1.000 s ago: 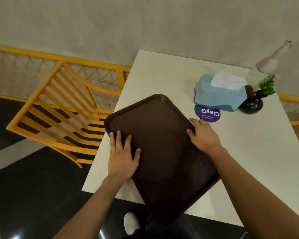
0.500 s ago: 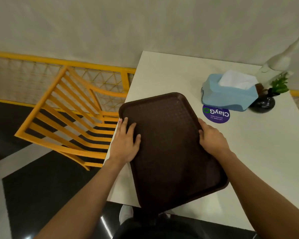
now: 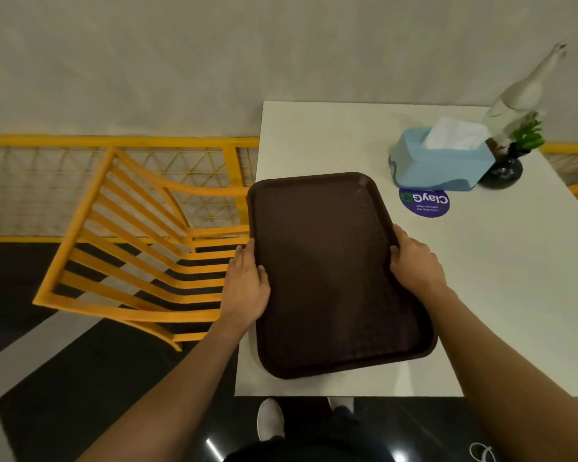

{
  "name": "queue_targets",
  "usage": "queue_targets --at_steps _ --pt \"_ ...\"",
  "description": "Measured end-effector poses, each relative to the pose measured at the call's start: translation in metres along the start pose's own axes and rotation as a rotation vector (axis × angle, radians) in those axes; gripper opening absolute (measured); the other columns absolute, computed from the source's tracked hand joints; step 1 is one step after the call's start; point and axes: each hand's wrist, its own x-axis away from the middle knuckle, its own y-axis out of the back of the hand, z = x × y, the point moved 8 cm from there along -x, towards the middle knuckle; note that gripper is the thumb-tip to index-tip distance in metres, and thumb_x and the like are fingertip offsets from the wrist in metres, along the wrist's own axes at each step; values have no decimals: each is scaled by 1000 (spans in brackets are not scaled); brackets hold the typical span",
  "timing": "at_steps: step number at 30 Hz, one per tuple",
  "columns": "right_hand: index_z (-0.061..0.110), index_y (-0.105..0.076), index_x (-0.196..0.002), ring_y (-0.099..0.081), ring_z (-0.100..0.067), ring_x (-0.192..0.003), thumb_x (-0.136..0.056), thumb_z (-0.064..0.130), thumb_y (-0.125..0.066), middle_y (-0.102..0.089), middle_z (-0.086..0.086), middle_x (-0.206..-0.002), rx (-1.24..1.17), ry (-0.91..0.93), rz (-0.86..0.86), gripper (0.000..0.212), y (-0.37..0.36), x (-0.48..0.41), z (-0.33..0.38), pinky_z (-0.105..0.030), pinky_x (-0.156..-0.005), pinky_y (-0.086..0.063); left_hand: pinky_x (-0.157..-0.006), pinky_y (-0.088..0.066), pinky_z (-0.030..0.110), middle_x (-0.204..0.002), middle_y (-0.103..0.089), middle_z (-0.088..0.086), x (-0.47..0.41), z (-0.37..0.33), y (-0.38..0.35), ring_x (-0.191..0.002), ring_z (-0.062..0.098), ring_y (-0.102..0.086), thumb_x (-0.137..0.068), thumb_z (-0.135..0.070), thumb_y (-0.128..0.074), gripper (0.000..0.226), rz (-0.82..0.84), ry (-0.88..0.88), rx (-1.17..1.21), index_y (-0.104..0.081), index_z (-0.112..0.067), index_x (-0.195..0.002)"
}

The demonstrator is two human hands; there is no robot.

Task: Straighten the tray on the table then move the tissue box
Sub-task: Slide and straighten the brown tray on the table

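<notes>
I see a dark brown rectangular plastic tray (image 3: 334,275) with a fine cross-hatched texture on its surface, lying on an off-white, plain desk (image 3: 508,295). The soft-cornered plastic tissue box (image 3: 437,165) is pale blue with a darker blue base, and white tissue (image 3: 456,135) stands out of it. A round purple sticker (image 3: 424,202) carries white and green lettering. The slatted metal chair (image 3: 137,258) is orange-yellow, as is the railing (image 3: 114,141) with its triangular mesh pattern. A small round vase (image 3: 501,171) is glossy black with green leaves (image 3: 528,136). The floor (image 3: 80,371) is black with pale grey bands.
</notes>
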Motion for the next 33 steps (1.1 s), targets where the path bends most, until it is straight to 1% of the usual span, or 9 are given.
queue_targets --at_steps 3,5,7,9,14,18,23,27,33 --pt "22 -30 -158 -59 -38 -119 -107 31 -41 -56 -15 -141 -41 -29 -9 53 1 10 -3 -53 -97 -50 -125 -14 37 -162 -34 10 -7 -1 5 -154 24 -19 -105 -20 -40 58 -21 -40 -20 -22 -11 -159" --pt "18 -31 -157 -52 -38 -125 -106 33 -45 -50 -15 -145 -60 -19 -75 54 6 19 -4 -51 -100 -46 -126 -15 41 -162 -35 11 -14 -4 5 -154 25 -19 -105 -20 -39 57 -11 -64 -43 -23 -11 -159" --pt "15 -32 -156 -46 -37 -128 -105 36 -47 -46 -15 -146 -19 21 -107 57 7 27 -3 -50 -103 -43 -126 -18 45 -161 -36 11 -20 -9 5 -154 27 -19 -105 -19 -39 56 6 -79 -54 -25 -11 -158" --pt "16 -31 -157 -41 -36 -133 -105 41 -45 -42 -13 -152 64 35 -91 59 4 30 -6 -52 -105 -41 -125 -20 46 -161 -36 11 -25 -13 4 -155 27 -19 -106 -20 -39 55 19 -86 -71 -24 -12 -158" --pt "24 -22 -159 -29 -33 -145 -105 50 -34 -31 -6 -162 98 21 -70 62 -2 31 -19 -57 -114 -28 -125 -20 47 -163 -33 9 -26 -20 2 -155 25 -18 -106 -24 -38 56 17 -97 -125 -23 -12 -159" --pt "29 -13 -161 -21 -33 -150 -105 55 -27 -24 -5 -165 83 28 -46 64 -8 36 -28 -58 -118 -18 -125 -20 48 -158 -43 8 -16 -18 6 -152 23 -28 -105 -28 -41 53 -59 -79 -131 -34 -13 -156" --pt "30 -6 -161 -8 -33 -153 -103 56 -26 -13 -4 -169 53 19 -36 66 -10 42 -37 -60 -119 -12 -126 -17 47 -162 -37 5 -4 -17 -6 -154 24 -23 -104 -24 -41 57 -35 -98 -162 -28 -17 -159" --pt "30 -2 -161 -4 -32 -154 -104 58 -25 -9 -3 -169 52 -2 2 69 -13 45 -49 -58 -120 -8 -126 -15 45 -163 -35 4 0 -20 -9 -154 24 -20 -105 -25 -40 55 -35 -93 -200 -29 -20 -159" --pt "30 -3 -162 -7 -34 -153 -104 57 -28 -12 -3 -169 35 16 10 69 -13 52 -49 -60 -120 -8 -126 -15 44 -162 -38 5 7 -21 -8 -154 25 -22 -104 -23 -41 54 -52 -80 -203 -32 -18 -158"
